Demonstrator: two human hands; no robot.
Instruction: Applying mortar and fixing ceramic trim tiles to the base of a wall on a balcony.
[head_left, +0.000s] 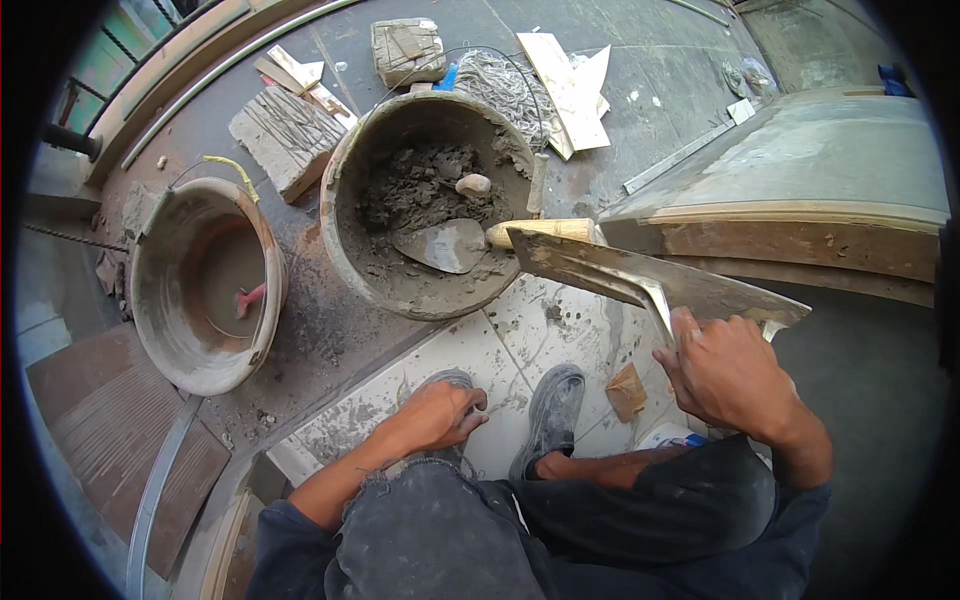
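My right hand (pixel 735 375) grips a rectangular plastering trowel (pixel 720 295) by its handle, raised at the right with the long steel blade angled across. My left hand (pixel 437 413) rests by my left knee, fingers curled, and nothing shows in it. Ahead stands a large bucket (pixel 337 215), partly filled with grey wet mortar (pixel 415 185). A pointed trowel (pixel 447 248) lies on the mortar, its wooden handle over the bucket's right rim and passing behind the plastering trowel's blade tip. A rounded pale lump (pixel 473 186) sits on the mortar.
A second bucket (pixel 272 300) at the left holds a red-handled tool (pixel 248 300). Behind are a grooved block (pixel 285 140), another block (pixel 408 52), a string heap (pixel 495 88) and broken tile pieces (pixel 565 95). A wood-edged ledge (pixel 800 245) runs along the right.
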